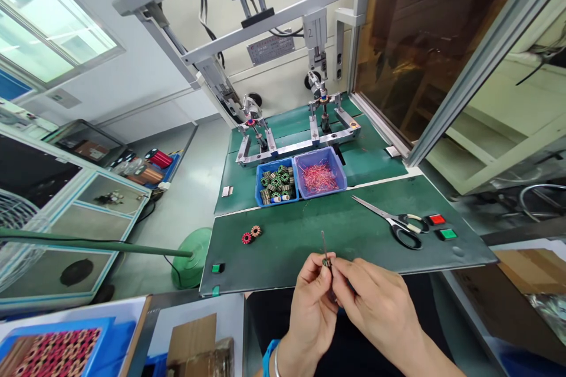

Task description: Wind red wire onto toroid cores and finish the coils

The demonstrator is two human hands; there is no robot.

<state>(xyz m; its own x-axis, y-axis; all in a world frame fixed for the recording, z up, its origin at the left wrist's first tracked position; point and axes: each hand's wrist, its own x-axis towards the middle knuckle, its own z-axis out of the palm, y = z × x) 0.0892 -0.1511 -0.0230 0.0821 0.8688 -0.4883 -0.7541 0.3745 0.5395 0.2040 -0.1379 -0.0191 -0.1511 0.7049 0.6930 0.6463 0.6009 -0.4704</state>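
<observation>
My left hand (312, 303) pinches a small green-toothed stator core (326, 262) above the table's front edge. A thin metal rod (323, 241) sticks up from it, away from me. My right hand (375, 297) is closed beside it, thumb and fingertips pressed together against the core's near side; what lies between them is hidden. Scissors (391, 221) lie to the right, blades pointing away to the left. Two small wound stator cores, one red (246, 238) and one copper-coloured (256, 231), rest to the left.
Behind the hands, a blue bin (259, 197) holds several green stator cores, and a purple bin (342, 179) holds red wire scraps. A two-station metal fixture (292, 148) stands beyond them. Red (437, 220) and green (448, 234) buttons sit at right. Lower left is a blue tray (106, 336).
</observation>
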